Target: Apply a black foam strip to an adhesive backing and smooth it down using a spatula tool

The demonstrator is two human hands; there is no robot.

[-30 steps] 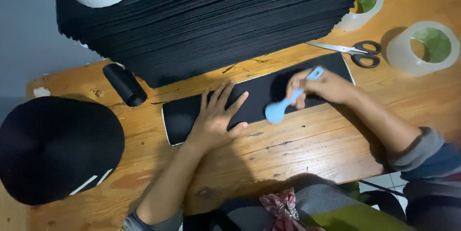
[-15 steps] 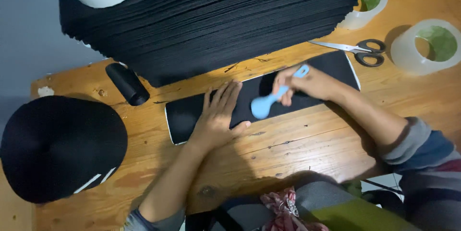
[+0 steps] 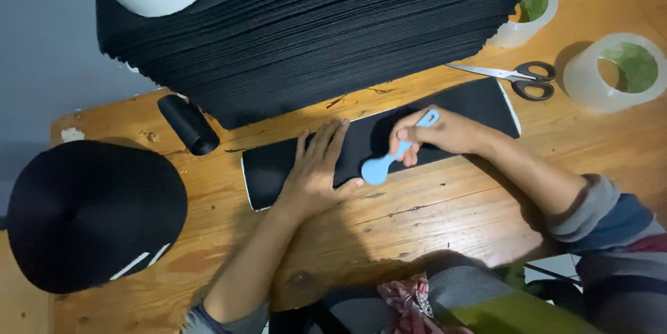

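Left hand [image 3: 316, 171] spread flat on the long black rubbery strip [image 3: 379, 141] mid-desk, right hand [image 3: 445, 132] clamped on a light-blue plastic spatula-shaped scraper [image 3: 392, 159], working its left part, right stretch apparently untouched.

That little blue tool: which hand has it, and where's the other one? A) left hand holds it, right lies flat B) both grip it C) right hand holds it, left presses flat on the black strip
C: the right hand grips the blue tool, while the left hand lies flat on the black strip.
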